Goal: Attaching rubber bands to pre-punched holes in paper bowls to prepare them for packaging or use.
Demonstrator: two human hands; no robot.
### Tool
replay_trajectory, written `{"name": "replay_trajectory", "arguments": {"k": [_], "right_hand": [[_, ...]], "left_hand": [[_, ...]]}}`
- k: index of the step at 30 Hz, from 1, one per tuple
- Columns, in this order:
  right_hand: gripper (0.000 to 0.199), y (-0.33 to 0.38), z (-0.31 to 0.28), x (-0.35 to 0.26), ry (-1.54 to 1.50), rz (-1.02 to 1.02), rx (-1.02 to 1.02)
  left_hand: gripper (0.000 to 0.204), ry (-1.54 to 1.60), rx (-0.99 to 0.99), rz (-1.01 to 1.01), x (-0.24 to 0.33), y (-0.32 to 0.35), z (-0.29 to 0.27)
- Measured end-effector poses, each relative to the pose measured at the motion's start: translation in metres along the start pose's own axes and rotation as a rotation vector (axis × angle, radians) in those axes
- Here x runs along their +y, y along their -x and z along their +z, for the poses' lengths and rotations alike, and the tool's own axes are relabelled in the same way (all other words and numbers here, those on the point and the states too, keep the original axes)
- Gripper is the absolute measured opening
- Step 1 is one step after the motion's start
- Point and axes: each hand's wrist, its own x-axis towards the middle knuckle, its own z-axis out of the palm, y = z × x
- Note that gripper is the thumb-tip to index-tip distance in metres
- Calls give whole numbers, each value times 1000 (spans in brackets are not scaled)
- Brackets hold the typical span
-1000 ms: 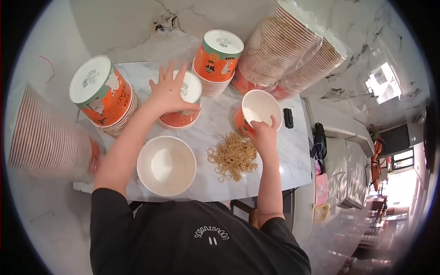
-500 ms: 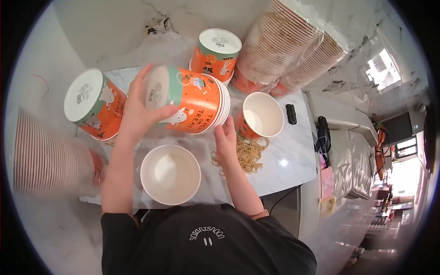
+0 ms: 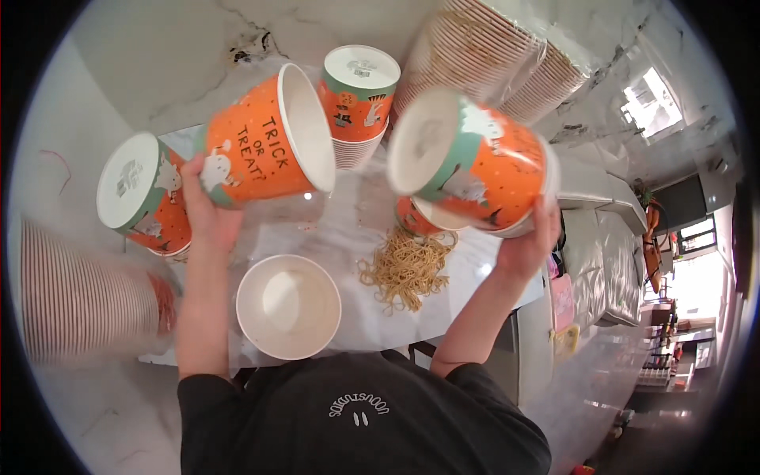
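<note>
My left hand [image 3: 210,214] is closed round the base end of an orange paper bucket [image 3: 257,138] with a green band and ghost pictures, tilted so its white mouth faces right. On the right, my right hand [image 3: 529,241] grips a short stack of matching paper buckets [image 3: 503,170] near the rim end, bases pointing left; it is slightly blurred. Between my forearms stands a paper bucket [image 3: 289,305], mouth up, its white inside showing. A heap of tan rubber bands [image 3: 408,269] lies to its right. Behind the held stack, another bucket [image 3: 413,216] is mostly hidden.
Upside-down bucket stacks stand at the back [image 3: 360,99] and at the left [image 3: 162,198]. Tall plastic-wrapped stacks lean at the back right [image 3: 475,59], and one lies at the far left [image 3: 91,293]. The marble table [image 3: 348,218] ends before a grey sofa [image 3: 582,261].
One bucket has come apart from the stack and stays in my left hand. The rest of the stack has moved right in my right hand, now covering much of the bucket behind it.
</note>
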Motion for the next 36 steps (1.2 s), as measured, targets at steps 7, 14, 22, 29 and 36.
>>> {"name": "replay_trajectory", "arguments": {"k": [7,14,22,29,36], "right_hand": [[17,33,36,4,642,-201,-350],[20,31,60,10,830,-500,-661],[22,48,86,-3,852,-543,-780],[21,63,87,-33,808,-418,-594],[23,60,50,-64,905,-445,-388]], "left_hand": [[53,144,55,-449,-59,-56,-76],[43,-391,228,-127,-76,-52,-129],[128,-1252,-608,522,-15,52,54],[153,-1080,-796,735,-58,31,68],[147,-1144,-952,683,-82,39,103]]}}
